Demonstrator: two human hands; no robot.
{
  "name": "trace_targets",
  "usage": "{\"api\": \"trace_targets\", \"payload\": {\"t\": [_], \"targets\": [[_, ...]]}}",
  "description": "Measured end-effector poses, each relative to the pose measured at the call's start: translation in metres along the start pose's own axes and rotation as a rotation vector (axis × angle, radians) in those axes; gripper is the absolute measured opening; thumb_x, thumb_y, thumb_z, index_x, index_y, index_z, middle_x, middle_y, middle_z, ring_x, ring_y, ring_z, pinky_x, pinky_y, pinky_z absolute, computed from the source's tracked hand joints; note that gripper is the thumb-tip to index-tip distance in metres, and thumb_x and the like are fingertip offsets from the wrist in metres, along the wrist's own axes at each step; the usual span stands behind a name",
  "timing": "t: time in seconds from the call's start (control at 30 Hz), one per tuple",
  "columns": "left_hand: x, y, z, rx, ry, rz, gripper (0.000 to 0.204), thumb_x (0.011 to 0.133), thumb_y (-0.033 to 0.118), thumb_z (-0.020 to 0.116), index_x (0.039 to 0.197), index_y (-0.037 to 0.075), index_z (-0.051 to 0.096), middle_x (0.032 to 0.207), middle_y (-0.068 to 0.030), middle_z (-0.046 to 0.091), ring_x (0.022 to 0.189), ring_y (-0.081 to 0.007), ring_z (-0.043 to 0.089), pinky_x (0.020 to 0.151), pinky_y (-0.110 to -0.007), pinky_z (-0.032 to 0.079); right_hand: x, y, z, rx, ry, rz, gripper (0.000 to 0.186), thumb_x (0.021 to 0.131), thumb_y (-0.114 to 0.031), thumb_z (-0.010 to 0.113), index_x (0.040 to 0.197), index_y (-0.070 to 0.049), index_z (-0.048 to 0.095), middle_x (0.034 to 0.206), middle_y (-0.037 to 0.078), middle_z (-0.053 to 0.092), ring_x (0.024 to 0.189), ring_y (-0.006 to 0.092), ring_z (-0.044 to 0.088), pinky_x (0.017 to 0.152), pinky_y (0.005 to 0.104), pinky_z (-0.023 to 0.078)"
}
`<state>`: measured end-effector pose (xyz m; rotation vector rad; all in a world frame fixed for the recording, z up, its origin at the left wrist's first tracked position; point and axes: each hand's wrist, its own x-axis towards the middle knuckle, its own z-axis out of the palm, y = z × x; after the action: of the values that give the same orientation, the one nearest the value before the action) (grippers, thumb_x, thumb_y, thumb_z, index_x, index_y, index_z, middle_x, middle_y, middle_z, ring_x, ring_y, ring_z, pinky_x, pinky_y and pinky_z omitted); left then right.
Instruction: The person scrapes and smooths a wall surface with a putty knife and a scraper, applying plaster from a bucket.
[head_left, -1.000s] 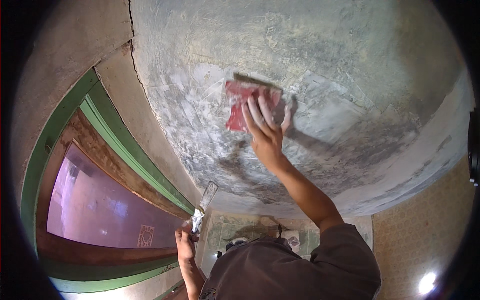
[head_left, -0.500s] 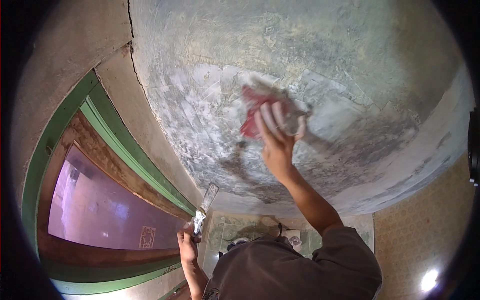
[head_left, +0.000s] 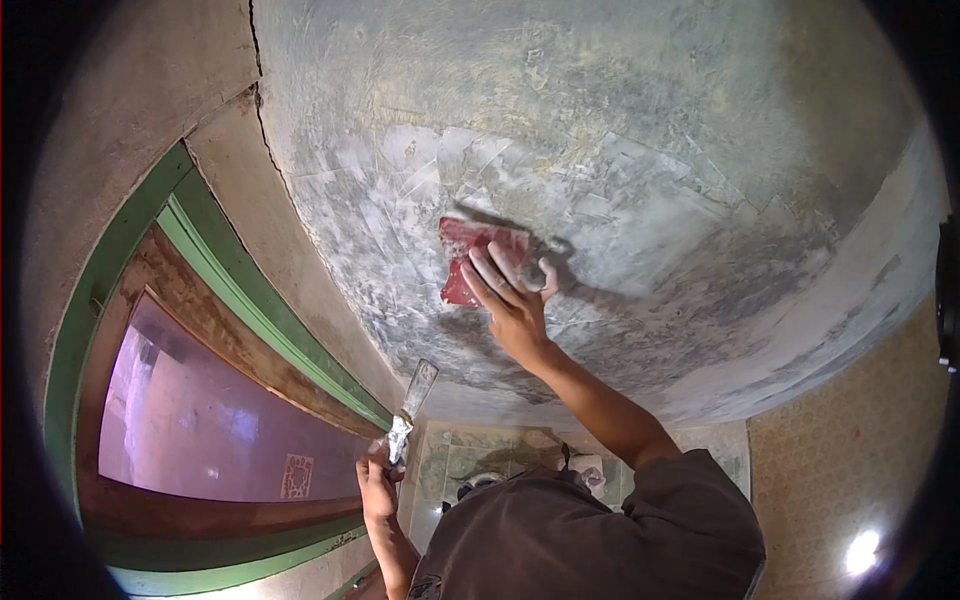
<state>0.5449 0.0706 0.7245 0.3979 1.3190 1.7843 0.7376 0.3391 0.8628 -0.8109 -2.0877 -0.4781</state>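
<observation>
My right hand (head_left: 512, 310) lies against the patchy grey wall (head_left: 620, 90), its fingers spread over a red sheet of sandpaper (head_left: 462, 285) and the thumb apart to the right. White dust coats my fingertips and part of the sheet. Low on the left, next to the door frame, my left hand (head_left: 377, 487) is closed around a putty knife (head_left: 421, 385). The knife's flat metal blade points up, and white paste clings to its lower part. My fingers hide most of its handle.
A green door frame (head_left: 250, 285) with a brown inner border and a purple-tinted pane (head_left: 200, 410) stands to my left. A dark crack (head_left: 262, 120) runs down the wall's left edge. A patterned tan surface (head_left: 830, 450) lies at right, with greenish tiles (head_left: 437, 460) below.
My right hand has moved left and slightly down across the wall with the sandpaper. My left hand and the putty knife have stayed almost in place.
</observation>
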Motion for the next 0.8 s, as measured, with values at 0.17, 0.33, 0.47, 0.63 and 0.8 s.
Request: {"api": "trace_targets", "payload": {"t": [0.17,0.33,0.47,0.63,0.8], "targets": [[0.0,-0.002,0.005,-0.017,0.017,-0.003,0.031,0.091,0.032,0.062,0.106,0.005,0.057,0.092,-0.0014,0.062,0.071,-0.008,0.057,0.058,-0.023,0.048,0.04,0.018,-0.012,-0.107,0.186,0.015,0.061,0.082,0.003,0.062,0.134,-0.028,0.055,0.147,-0.009,0.044,0.138,0.0121,0.037,0.108,0.0554,0.007],[0.002,-0.001,0.008,0.015,-0.012,0.004,0.035,0.09,0.033,0.063,0.112,0.006,0.056,0.091,-0.0009,0.062,0.073,-0.0075,0.057,0.058,-0.024,0.049,-0.002,0.037,0.026,-0.14,0.106,-0.096,0.061,0.081,-0.001,0.062,0.135,-0.029,0.053,0.15,-0.006,0.04,0.138,0.0132,0.036,0.107,0.0561,0.008],[0.005,-0.003,0.003,0.015,-0.018,-0.001,0.038,0.09,0.033,0.063,0.115,0.005,0.055,0.091,-0.0005,0.062,0.071,-0.0075,0.056,0.059,-0.024,0.049,-0.02,0.032,0.017,-0.023,0.023,-0.14,0.057,0.082,0.001,0.063,0.128,-0.031,0.059,0.142,-0.008,0.05,0.134,0.0103,0.041,0.11,0.0528,0.005],[0.004,0.0,0.007,0.013,-0.077,-0.027,0.038,0.09,0.033,0.064,0.114,0.005,0.055,0.09,0.0,0.062,0.069,-0.0077,0.056,0.057,-0.024,0.047,0.048,0.036,-0.007,-0.123,0.348,-0.178,0.058,0.084,-0.004,0.065,0.13,-0.037,0.055,0.144,-0.012,0.047,0.134,0.0099,0.041,0.112,0.0531,0.006],[0.002,0.005,0.018,0.017,-0.047,-0.041,0.034,0.091,0.032,0.063,0.109,0.004,0.057,0.087,-0.0004,0.062,0.07,-0.0074,0.056,0.058,-0.025,0.047,0.081,0.043,-0.026,-0.23,0.181,-0.127,0.063,0.081,-0.001,0.064,0.134,-0.034,0.053,0.149,-0.01,0.041,0.137,0.01,0.037,0.109,0.054,0.008]]}}
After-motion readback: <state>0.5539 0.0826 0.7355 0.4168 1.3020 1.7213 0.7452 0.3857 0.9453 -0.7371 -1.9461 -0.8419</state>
